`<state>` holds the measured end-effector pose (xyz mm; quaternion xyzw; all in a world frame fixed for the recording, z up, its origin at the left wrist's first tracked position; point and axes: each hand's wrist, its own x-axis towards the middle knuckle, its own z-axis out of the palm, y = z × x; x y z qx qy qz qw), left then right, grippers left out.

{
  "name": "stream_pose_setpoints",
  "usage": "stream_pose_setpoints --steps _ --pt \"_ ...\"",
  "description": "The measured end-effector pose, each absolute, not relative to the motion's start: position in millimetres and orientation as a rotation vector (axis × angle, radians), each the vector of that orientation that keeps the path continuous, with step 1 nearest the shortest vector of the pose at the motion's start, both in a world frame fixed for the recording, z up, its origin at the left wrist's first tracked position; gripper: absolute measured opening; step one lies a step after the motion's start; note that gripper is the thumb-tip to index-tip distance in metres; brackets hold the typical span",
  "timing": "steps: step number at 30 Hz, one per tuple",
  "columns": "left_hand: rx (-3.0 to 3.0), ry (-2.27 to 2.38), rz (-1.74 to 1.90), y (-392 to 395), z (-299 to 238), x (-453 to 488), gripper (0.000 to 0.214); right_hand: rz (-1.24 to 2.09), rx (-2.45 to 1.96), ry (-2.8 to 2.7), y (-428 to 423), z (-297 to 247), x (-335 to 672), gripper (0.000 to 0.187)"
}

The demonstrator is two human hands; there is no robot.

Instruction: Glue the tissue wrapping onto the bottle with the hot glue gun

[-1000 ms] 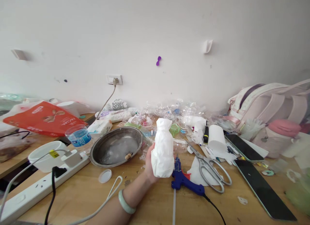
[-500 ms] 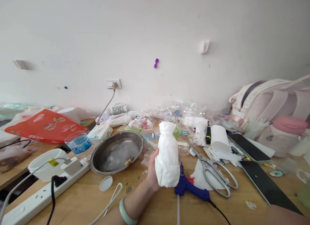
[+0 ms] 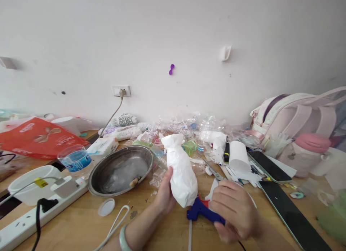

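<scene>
Your right hand (image 3: pixel 235 209) is coming onto the glue gun (image 3: pixel 200 210); whether it is gripping, I cannot tell. Your left hand (image 3: pixel 165 194) is holding the white form (image 3: pixel 181 173), tilted, above the table (image 3: pixel 162 234). Its visible side is looking covered; remaining work is not showing.

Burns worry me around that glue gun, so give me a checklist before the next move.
1. White wrapped form held by the left hand: ok, though tilted.
2. Right hand firmly gripping the blue glue gun: cannot tell; it is at the handle.
3. Nozzle in sight: not ok, hidden behind the form.
4. Scissors fully visible: not ok, the right hand covers part.
5. Gun's heat: cannot tell.
</scene>
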<state>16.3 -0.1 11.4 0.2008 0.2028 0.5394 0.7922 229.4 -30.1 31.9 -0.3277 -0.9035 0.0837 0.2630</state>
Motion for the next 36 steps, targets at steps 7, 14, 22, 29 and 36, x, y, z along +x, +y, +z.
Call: stream_pose_setpoints --steps 7,14,22,29,36 --pt "0.403 0.556 1.406 9 5 18 0.062 0.256 -1.497 -2.766 -15 32 218 0.061" --pt "0.285 0.498 1.326 6 23 15 0.049 0.403 -1.642 -2.696 -24 28 215 0.021" --pt "0.228 0.422 1.406 3 41 8 0.061 0.815 -1.555 -2.334 -8 42 238 0.021" --pt "0.273 0.521 1.348 6 43 9 0.061 1.401 -1.043 -1.504 0 28 239 0.044" --pt "0.275 0.666 1.186 2 39 15 0.046 1.573 -0.791 -0.966 3 14 217 0.042"
